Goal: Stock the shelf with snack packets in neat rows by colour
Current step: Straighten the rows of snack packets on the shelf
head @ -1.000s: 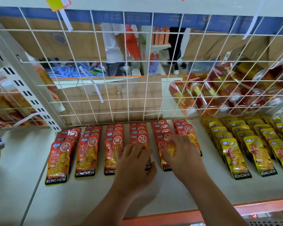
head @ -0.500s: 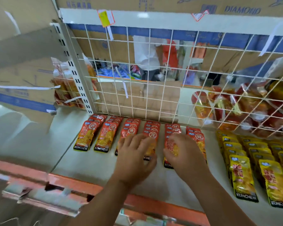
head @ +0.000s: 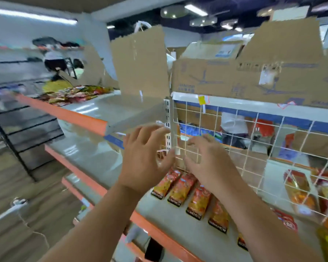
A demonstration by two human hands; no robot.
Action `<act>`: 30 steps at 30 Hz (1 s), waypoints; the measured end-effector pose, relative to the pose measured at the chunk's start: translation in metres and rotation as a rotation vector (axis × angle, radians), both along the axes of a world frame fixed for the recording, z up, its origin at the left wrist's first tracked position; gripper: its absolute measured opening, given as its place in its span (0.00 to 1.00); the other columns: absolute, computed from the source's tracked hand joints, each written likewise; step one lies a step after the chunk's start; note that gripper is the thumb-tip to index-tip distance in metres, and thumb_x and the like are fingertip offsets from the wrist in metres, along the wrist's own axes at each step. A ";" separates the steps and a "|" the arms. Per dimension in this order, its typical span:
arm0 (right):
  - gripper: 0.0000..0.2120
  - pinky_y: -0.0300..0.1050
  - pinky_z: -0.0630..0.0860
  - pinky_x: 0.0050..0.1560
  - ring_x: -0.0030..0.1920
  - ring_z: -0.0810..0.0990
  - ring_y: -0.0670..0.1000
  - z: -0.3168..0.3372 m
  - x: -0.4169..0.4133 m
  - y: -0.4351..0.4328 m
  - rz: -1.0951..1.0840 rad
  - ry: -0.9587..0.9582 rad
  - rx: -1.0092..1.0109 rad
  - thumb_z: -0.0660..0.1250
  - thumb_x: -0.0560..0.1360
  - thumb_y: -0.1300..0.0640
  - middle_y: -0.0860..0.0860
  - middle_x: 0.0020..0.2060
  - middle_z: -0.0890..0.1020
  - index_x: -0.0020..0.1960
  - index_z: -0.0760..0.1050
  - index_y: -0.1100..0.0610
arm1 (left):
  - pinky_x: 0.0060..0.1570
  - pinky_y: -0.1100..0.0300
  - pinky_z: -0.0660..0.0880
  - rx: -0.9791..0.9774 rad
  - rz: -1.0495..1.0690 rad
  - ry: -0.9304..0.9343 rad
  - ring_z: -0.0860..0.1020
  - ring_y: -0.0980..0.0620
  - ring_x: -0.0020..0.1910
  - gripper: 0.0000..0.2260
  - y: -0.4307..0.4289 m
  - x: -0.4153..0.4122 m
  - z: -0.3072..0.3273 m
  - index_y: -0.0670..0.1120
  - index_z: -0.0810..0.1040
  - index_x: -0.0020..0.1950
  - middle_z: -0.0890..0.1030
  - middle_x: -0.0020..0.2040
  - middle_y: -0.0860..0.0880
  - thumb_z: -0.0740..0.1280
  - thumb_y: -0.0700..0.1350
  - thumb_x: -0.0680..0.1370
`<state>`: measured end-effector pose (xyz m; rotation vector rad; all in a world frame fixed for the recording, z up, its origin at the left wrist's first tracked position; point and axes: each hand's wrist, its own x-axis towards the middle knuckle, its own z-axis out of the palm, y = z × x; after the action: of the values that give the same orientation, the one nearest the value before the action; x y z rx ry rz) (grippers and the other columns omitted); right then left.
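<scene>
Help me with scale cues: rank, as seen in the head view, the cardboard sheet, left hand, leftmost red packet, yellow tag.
1. cardboard sheet
2. left hand, enlarged by nearness
3. leftmost red packet
4. yellow tag

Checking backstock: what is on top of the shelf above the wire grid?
Cardboard boxes with blue print stand on that shelf, some flaps raised. Their walls hide whatever is inside.
</scene>
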<state>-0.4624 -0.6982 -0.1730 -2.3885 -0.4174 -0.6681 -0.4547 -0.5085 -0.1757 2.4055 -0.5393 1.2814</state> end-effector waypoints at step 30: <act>0.12 0.43 0.71 0.40 0.45 0.77 0.50 0.168 0.172 0.371 0.105 0.153 -0.366 0.70 0.76 0.48 0.48 0.53 0.77 0.58 0.77 0.46 | 0.58 0.50 0.76 -0.059 0.114 0.525 0.77 0.50 0.59 0.23 0.424 0.140 0.138 0.61 0.78 0.64 0.80 0.61 0.55 0.64 0.63 0.70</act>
<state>-0.2906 -0.3273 -0.0054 -2.7143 -0.6392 -0.3826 -0.3149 -0.0841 -0.0374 2.6058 -0.2102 0.6415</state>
